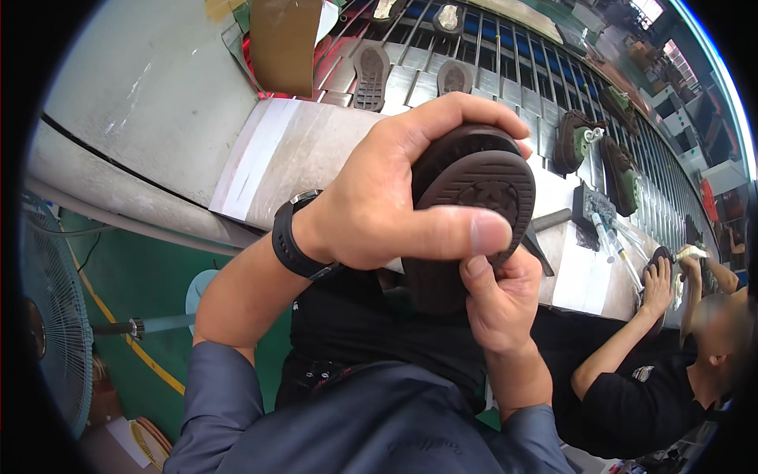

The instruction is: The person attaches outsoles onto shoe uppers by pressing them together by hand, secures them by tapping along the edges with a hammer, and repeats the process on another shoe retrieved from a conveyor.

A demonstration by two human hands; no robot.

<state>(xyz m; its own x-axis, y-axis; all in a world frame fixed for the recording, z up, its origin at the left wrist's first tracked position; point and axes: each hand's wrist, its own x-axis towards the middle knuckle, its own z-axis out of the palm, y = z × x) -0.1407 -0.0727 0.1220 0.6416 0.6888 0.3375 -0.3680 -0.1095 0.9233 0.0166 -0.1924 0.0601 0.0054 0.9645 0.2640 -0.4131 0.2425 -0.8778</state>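
Nearest, the torso and dark grey sleeves of the wearer are noted, with a black watch (292,245) worn on the left wrist. A brown patterned sole (483,178) is held up between both hands, above the lap and on the near side of the bench (312,134). By the left hand (383,197) the toe end is wrapped, the thumb being laid across the tread. By the right hand (501,304) the lower right edge is pinched narrowly, thumb uppermost; its fingertips are hidden. Behind the sole, a dark shoe body (450,152) is seen, a gap being visible between the two at the toe.

Misalignment is judged the chief risk: it could be caused by uneven thumb pressure while the toe stands apart. Slipping could be caused by a loosened right pinch. Whether adhesive is present cannot be told.

Beyond, a dark bar (553,220) and slender tools (606,237) are left on the bench; these could be knocked by a swung right elbow. On the slatted conveyor (410,83), loose soles (371,75) and brown-and-green shoes (620,170) are carried. At far right, a shoe is handled by a co-worker (632,395).
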